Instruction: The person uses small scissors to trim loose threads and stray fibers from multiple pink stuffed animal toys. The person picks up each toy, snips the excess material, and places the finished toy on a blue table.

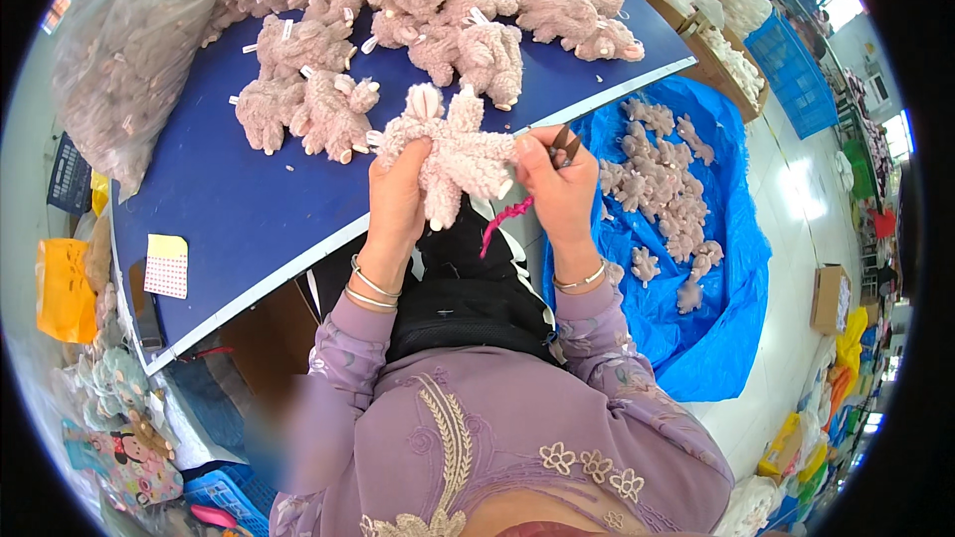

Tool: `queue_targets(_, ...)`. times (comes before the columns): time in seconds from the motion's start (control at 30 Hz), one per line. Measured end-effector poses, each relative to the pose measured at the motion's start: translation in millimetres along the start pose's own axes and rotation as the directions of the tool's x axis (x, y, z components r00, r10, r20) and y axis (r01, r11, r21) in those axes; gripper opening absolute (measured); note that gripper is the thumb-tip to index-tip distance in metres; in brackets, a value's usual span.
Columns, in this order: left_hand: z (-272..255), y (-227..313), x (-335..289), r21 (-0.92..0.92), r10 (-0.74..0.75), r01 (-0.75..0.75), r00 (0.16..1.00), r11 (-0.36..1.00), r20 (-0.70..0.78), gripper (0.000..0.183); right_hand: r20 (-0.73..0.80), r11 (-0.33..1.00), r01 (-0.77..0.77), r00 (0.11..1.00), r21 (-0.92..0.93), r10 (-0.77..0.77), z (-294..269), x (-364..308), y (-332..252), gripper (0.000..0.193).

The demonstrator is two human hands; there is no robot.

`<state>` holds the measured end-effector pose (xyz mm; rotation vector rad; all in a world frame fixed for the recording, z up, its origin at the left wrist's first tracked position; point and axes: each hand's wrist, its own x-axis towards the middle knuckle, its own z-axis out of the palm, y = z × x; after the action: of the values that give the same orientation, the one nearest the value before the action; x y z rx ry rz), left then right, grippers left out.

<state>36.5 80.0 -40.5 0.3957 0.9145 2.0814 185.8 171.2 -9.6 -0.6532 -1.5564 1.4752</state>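
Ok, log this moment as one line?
left hand: holds pink plush toy | right hand: toy plus small snips | pink cord dangling | more toys: blue table

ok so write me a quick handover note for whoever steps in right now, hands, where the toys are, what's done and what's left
Left hand: closed on the pink plush toy, holding it up above the lap.
Right hand: steadies the toy's other side and holds small snips in the same grip; a pink cord hangs below the toy.
Pile of like plush toys lies on the blue table, with a clear bag of more at its left end.
More toys lie in the blue sheet on the floor at the right.
Done: cannot tell which heap is finished.
Left: the toy in hand, and probably the table pile.
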Motion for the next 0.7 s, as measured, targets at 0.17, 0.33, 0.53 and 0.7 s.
queue_targets(0.17, 5.0, 5.5, 0.5, 0.277, 0.119, -0.102, 0.992, 0.956, -0.047, 0.025, 0.029, 0.966, 0.054, 0.998, -0.252, -0.049, -4.3, 10.8, -16.5, 0.012)
queue_targets(0.33, 16.0, 11.0, -7.4, 0.494, 0.154, -0.135, 0.988, 0.859, 0.001, 0.024, 0.327, 0.806, 0.451, 0.882, -0.384, -0.338, 16.7, 17.0, -26.2, 0.016)
queue_targets(0.53, 16.8, 11.8, -10.1, 0.318, 0.078, -0.072, 0.997, 0.945, -0.004, 0.023, 0.226, 0.997, -0.018, 0.974, -0.081, 0.036, 6.8, 20.2, -17.6, 0.012)
queue_targets(0.7, 10.6, 9.5, -8.0, 0.212, 0.046, -0.041, 0.999, 0.977, -0.021, 0.023, 0.281, 0.986, -0.076, 0.953, -0.149, 0.116, -20.1, 24.7, -26.2, 0.022)
